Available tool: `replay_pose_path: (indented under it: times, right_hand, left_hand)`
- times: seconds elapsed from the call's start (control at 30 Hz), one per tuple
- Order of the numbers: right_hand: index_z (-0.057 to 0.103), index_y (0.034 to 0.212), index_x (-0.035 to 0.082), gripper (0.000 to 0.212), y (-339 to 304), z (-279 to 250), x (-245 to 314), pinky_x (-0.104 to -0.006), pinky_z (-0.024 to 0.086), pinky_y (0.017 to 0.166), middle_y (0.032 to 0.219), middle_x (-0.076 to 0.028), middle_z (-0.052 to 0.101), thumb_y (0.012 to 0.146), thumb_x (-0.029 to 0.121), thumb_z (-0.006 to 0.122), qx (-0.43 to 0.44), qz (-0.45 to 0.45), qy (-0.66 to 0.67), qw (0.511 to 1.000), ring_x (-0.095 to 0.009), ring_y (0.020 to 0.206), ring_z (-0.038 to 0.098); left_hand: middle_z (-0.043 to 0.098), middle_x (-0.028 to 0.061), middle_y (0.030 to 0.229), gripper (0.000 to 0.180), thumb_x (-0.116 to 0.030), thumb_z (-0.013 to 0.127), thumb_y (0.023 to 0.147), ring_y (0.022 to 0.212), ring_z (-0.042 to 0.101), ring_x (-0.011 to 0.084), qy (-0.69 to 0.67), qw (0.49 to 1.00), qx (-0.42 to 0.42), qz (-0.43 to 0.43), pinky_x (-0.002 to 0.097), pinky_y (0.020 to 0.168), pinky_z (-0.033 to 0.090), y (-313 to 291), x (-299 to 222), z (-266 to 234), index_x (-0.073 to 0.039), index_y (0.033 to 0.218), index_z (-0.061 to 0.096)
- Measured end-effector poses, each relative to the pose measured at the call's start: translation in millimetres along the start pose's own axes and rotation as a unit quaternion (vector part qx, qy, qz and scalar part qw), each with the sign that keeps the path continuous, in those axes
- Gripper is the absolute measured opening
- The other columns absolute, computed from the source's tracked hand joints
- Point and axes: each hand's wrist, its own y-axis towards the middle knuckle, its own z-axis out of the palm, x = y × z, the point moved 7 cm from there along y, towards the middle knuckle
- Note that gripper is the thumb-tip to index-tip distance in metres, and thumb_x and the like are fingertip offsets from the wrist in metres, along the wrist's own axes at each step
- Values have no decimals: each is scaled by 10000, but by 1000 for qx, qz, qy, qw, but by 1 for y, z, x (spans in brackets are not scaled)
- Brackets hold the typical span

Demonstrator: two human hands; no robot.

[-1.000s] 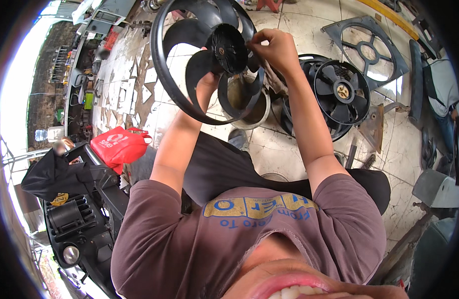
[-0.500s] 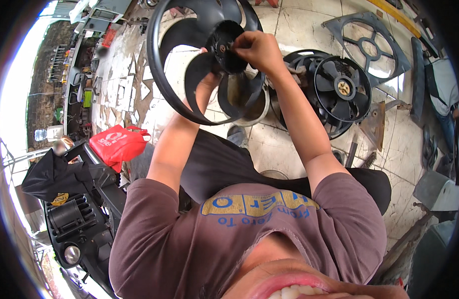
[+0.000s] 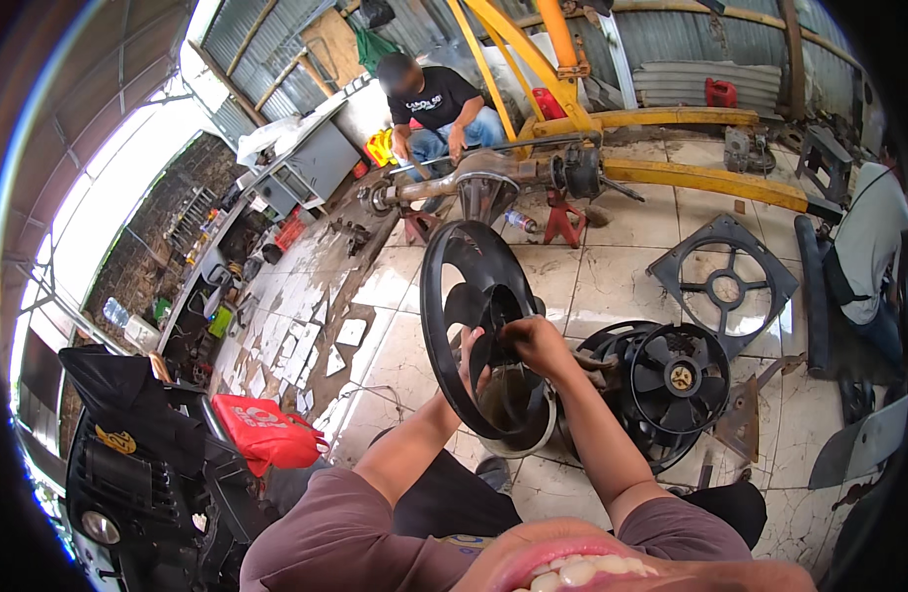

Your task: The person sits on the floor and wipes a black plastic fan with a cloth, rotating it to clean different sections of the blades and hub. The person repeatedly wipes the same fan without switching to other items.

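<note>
A black ring-rimmed cooling fan stands tilted in front of me, seen partly from its side. My left hand grips it from behind and below, by a blade near the hub, with fingers partly hidden. At the hub, my right hand has its fingers curled in and pressed together; whatever they pinch is too small or hidden to make out. Under the fan is a pale round container, mostly covered. Close to my right forearm sits a second black fan assembly on the tiled floor.
A square black fan shroud lies at the right. Ahead, a vehicle axle rests on red stands, between yellow hoist legs. Behind it sits another person. At the left are a red bag and broken tiles.
The view has tilted up, bringing the axle, hoist and seated person into sight. The fan has turned more edge-on and appears lower. My hands stay at its middle.
</note>
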Motion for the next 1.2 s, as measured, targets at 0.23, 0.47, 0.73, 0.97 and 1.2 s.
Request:
replay_pose_path:
  times: [0.23,0.47,0.73,0.97,1.2]
  right_hand:
    - [791,982,48,219,-12,-5,6,-383,518,898,929,-147,776,764,45,771,-63,-24,-87,994,-312,873,708]
    - [762,937,-3,157,-4,-10,-14,-311,567,738,843,-108,775,781,-14,779,-27,64,51,996,-164,797,743]
    - [693,942,4,135,3,-28,-24,-226,522,737,870,-19,707,864,-78,767,-81,143,408,898,-94,774,655]
    - [689,950,16,152,3,-3,-8,-268,521,774,883,5,703,837,-47,768,25,63,225,972,-85,865,646]
    - [712,959,7,217,0,-8,-8,-342,561,786,867,-129,745,756,-3,788,-84,31,36,995,-224,871,742]
  left_hand:
    - [634,106,1160,628,-416,780,908,1030,637,209,-432,751,-42,-498,387,856,535,-25,22,18,-70,1366,525]
    - [644,98,1122,554,-418,720,944,1018,636,212,-438,750,73,-490,382,877,525,-5,-3,37,-49,1326,561]
    - [638,100,1123,492,-412,623,1011,1031,626,222,-430,776,27,-460,378,924,505,-10,17,42,-37,1325,564]
    - [632,101,1124,458,-407,539,1070,1043,617,230,-379,833,-33,-402,375,964,487,-38,38,25,-27,1324,566]
    - [678,165,1184,506,-409,523,1078,1084,661,309,-141,971,28,-189,429,983,509,-5,0,4,28,1329,560]
